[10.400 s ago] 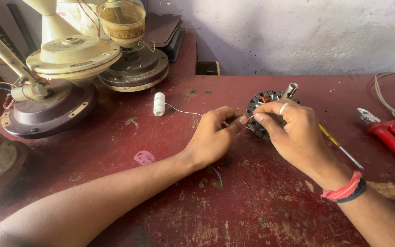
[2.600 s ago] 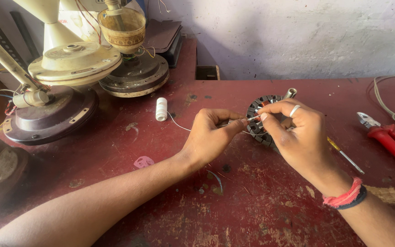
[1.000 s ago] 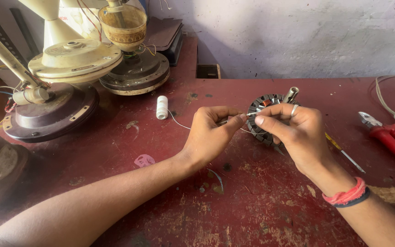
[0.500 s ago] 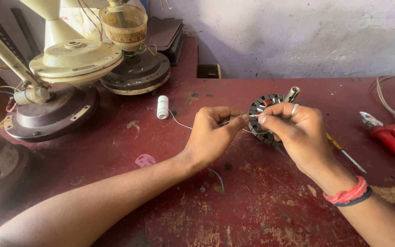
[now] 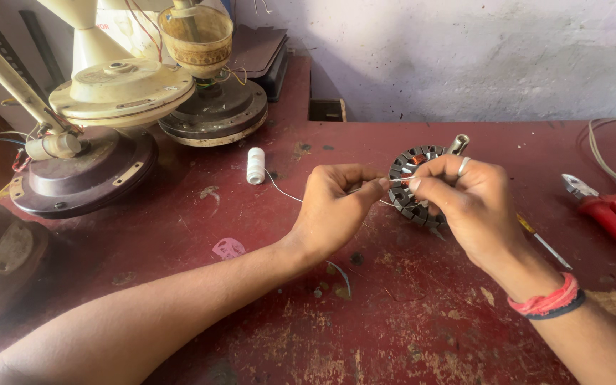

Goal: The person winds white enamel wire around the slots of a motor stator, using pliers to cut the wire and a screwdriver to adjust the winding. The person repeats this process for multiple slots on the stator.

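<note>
Resting on the red worktable [image 5: 408, 314] just right of centre, the round stator [image 5: 413, 187] shows dark slotted laminations and a patch of copper winding, with a metal shaft end rising at its upper right edge. Right hand [image 5: 465, 203], with a ring on one finger and a red and dark band at the wrist, covers the stator's right half; its thumb and forefinger are pinched on a thin white thread [image 5: 283, 189] at the stator's near-left rim. Left hand [image 5: 333, 210] sits just beside, fingertips closed on the same thread and almost meeting the right fingertips. From the left hand the thread runs up and left across the table to a small white spool [image 5: 255, 165] standing upright, well apart from the stator. A slim screwdriver [image 5: 542, 241] lies on the table partly under the right wrist. Red-handled pliers [image 5: 611, 217] lie near the right edge, beside a loose grey cable [image 5: 607, 160]. Dismantled fan motor housings [image 5: 105, 121] crowd the rear left corner. A pink scrap [image 5: 229, 248] lies on the worn surface left of the forearm
</note>
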